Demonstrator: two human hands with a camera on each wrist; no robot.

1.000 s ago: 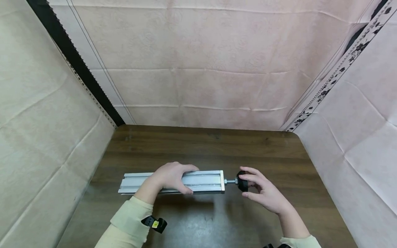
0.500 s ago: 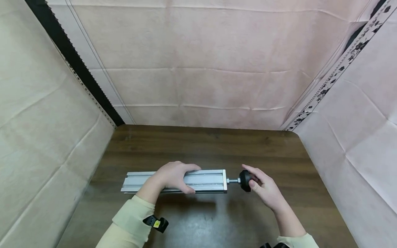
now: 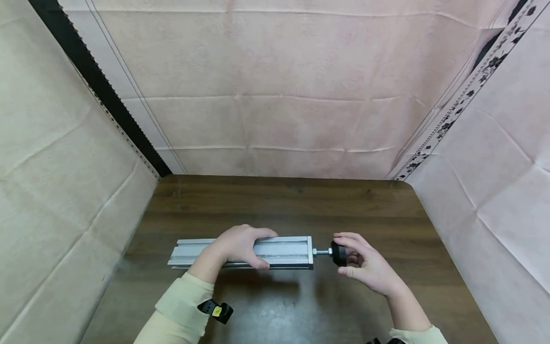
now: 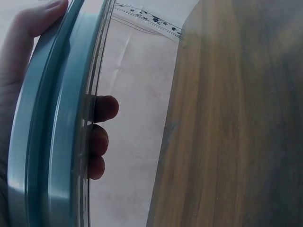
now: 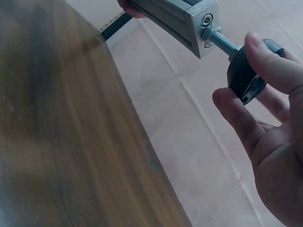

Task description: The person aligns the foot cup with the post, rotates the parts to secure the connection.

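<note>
My left hand (image 3: 240, 243) grips a silver aluminium extrusion (image 3: 285, 246) from above, thumb on the near side and fingers over the far side. In the left wrist view, fingertips (image 4: 98, 142) curl past the edge of the grooved extrusion (image 4: 64, 123). From its right end plate a threaded rod (image 3: 322, 252) sticks out, ending in a black levelling foot (image 3: 339, 253). My right hand (image 3: 371, 265) holds this foot by its rim between thumb and fingers. The right wrist view shows the thumb on the foot (image 5: 241, 75), a bolt head (image 5: 207, 20) and a nut at the plate.
The extrusion is held over a brown wood-grain table (image 3: 279, 205), and shadows fall on the tabletop below it. Pale cloth walls (image 3: 275, 119) surround the table at the back and both sides. Each wrist carries a black camera strap (image 3: 215, 309).
My right fingers slid round the foot and then spread back over its rim, changing their hold. The extrusion shifted slightly to the right, with my left hand keeping its grip.
</note>
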